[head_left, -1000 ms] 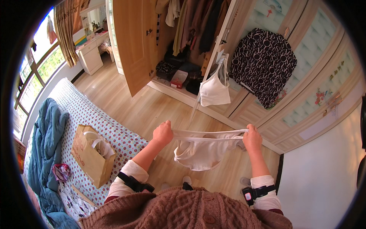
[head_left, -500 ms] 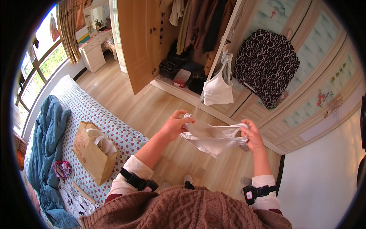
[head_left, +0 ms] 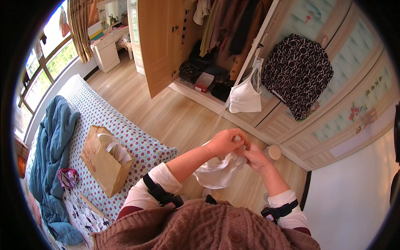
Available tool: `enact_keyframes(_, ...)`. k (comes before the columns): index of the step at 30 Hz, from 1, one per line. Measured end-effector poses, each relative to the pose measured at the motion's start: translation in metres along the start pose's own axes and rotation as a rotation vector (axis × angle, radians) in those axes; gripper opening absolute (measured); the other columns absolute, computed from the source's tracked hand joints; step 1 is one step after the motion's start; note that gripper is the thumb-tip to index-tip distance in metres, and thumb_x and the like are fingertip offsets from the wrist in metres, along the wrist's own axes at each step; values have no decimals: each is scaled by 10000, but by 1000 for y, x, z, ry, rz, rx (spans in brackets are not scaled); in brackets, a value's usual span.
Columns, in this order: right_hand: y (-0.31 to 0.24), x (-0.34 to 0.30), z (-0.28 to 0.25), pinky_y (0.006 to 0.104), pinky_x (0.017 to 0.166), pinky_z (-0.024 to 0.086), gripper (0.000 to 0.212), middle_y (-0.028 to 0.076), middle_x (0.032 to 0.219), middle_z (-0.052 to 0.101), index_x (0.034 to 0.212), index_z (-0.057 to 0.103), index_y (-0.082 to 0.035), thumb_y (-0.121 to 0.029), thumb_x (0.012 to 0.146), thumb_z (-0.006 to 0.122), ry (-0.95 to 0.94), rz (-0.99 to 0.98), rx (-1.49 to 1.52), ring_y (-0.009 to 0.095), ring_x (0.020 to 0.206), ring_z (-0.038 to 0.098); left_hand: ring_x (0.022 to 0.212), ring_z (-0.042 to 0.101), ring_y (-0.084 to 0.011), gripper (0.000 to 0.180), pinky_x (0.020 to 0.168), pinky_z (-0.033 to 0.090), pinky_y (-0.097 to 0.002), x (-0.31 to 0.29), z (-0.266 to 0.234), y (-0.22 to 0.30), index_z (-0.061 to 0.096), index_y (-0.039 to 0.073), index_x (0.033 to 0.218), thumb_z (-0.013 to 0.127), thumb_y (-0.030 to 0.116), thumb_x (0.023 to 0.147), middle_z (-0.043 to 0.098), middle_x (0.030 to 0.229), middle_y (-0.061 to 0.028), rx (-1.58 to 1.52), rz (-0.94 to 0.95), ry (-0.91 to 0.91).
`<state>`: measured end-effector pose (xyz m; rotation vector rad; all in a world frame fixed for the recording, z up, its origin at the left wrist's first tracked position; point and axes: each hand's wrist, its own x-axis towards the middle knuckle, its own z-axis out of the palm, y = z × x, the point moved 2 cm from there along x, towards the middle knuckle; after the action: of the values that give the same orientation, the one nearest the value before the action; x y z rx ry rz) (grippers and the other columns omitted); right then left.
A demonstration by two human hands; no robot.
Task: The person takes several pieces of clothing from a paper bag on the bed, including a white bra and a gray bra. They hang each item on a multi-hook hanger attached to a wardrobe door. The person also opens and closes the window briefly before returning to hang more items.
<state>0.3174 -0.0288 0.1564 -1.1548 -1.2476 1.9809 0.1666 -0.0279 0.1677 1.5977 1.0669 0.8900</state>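
Observation:
A soft white undergarment (head_left: 214, 173) hangs in front of me below my hands; its exact cut is hard to make out in the folds. My left hand (head_left: 225, 142) has its fingers closed on the top edge. Close against it, my right hand (head_left: 255, 158) pinches the same cloth, and the fingertips of both hands nearly meet. What exactly lies between the fingertips is partly hidden. Beyond the hands a white bra top (head_left: 246, 98) hangs by its straps from the wardrobe door's edge.
An open wardrobe (head_left: 216, 83) with hanging clothes stands ahead, its door (head_left: 160, 46) swung left. A black-and-white patterned garment (head_left: 298, 71) hangs on the right panels. At left, a bed (head_left: 137, 129) bears a paper bag (head_left: 102, 162) and a teal quilt (head_left: 52, 162).
My hands have come together from wide apart, the left moving right and the right moving inward. The undergarment, stretched between them before, now hangs down in folds.

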Motion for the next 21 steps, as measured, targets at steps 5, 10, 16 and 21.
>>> enact_keyframes(5, 6, 8, 2, 246, 753, 468, 284, 40, 990, 581, 1067, 532, -39, -85, 798, 609, -71, 88, 8, 121, 902, 564, 621, 491, -94, 220, 571, 421, -255, -5, -14, -23, 614, 71, 964, 640, 193, 782, 573, 720, -25, 44, 134, 113)
enact_keyframes(10, -5, 8, 3, 269, 818, 444, 238, 29, 996, 587, 1065, 538, -33, -60, 829, 548, -136, -94, 236, 120, 923, 553, 619, 535, -103, 270, 556, 462, -239, -26, -72, -94, 605, 13, 934, 627, 250, 807, 589, 752, -32, -11, -61, 335)
enact_keyframes(16, -11, 8, 20, 285, 859, 442, 261, 28, 1034, 577, 1101, 521, -61, -47, 841, 539, -131, -170, 320, 133, 963, 548, 607, 566, -149, 560, 473, 512, -285, -70, -38, -175, 530, -10, 1008, 657, 462, 735, 570, 777, -92, -68, -584, 3)
enact_keyframes(21, -16, 7, 25, 300, 840, 456, 272, 35, 1034, 576, 1112, 514, -68, -48, 842, 534, -155, -231, 328, 144, 958, 553, 634, 587, -195, 485, 484, 509, -315, -83, -2, -178, 528, -9, 999, 608, 412, 771, 560, 817, -121, -347, -731, -236)
